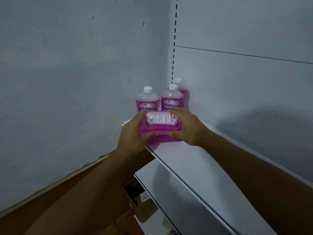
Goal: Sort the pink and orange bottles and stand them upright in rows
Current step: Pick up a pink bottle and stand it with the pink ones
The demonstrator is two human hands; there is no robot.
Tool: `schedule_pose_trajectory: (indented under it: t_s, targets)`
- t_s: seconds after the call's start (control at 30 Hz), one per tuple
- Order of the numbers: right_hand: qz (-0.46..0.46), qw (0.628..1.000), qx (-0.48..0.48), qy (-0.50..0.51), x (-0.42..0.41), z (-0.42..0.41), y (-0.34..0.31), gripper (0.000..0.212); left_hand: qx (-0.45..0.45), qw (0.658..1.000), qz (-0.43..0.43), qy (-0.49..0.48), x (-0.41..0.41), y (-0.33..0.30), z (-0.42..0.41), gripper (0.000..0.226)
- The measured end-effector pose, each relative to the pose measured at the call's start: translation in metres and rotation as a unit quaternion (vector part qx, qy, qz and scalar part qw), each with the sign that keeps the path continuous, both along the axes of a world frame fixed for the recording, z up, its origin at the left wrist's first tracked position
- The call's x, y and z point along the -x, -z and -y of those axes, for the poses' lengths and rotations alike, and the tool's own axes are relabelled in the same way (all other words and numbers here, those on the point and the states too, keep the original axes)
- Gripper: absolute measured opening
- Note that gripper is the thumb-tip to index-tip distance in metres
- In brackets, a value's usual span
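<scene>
White metal shelving (pixel 194 168) fills the right of the view, meeting a grey wall (pixel 67 65) at the corner; cardboard boxes (pixel 140 200) sit on the floor below the near shelf edge. Both forearms reach in from the bottom. Left hand (pixel 133 133) and right hand (pixel 188 128) grip opposite ends of a pink bottle (pixel 160 126) held on its side (label with QR code facing up), low over the shelf's left end, thumbs on its near side, fingers over its top. Behind it, three pink bottles with white caps stand upright: left standing bottle (pixel 147 99), middle standing bottle (pixel 171 98), and rear bottle (pixel 182 89) nearest the corner upright (pixel 174 39)
</scene>
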State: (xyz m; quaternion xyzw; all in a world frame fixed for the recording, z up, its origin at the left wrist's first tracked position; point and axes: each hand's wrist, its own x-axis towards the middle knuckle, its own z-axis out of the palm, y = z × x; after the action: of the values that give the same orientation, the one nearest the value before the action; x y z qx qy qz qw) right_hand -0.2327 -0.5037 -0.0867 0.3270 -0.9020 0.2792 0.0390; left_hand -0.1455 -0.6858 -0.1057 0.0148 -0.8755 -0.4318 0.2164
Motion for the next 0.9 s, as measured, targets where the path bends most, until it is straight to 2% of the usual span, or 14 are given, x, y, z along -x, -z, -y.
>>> schedule_pose_trajectory:
  t_s: [0.1,0.27,0.43,0.63,0.9]
  targets:
    - [0.006,1.000,-0.018,-0.013,0.017,0.013,0.001,0.078,-0.002,1.000,-0.006,-0.009,0.010,0.000,0.009,0.080]
    - [0.012,0.999,-0.021,-0.027,0.032,0.015,0.007,0.077,0.000,0.999,0.017,-0.036,0.021,0.007,0.011,0.088]
    - [-0.006,0.999,-0.024,-0.022,0.036,0.010,0.013,0.081,0.063,0.995,0.029,-0.064,0.026,0.015,0.008,0.085]
    - [-0.027,0.998,-0.047,0.016,0.033,0.007,0.016,0.093,0.141,0.982,0.069,-0.102,0.025,0.017,0.008,0.097]
    - [-0.038,0.999,-0.015,0.027,0.014,-0.008,0.011,0.087,0.186,0.977,0.038,-0.098,0.015,0.016,0.004,0.095]
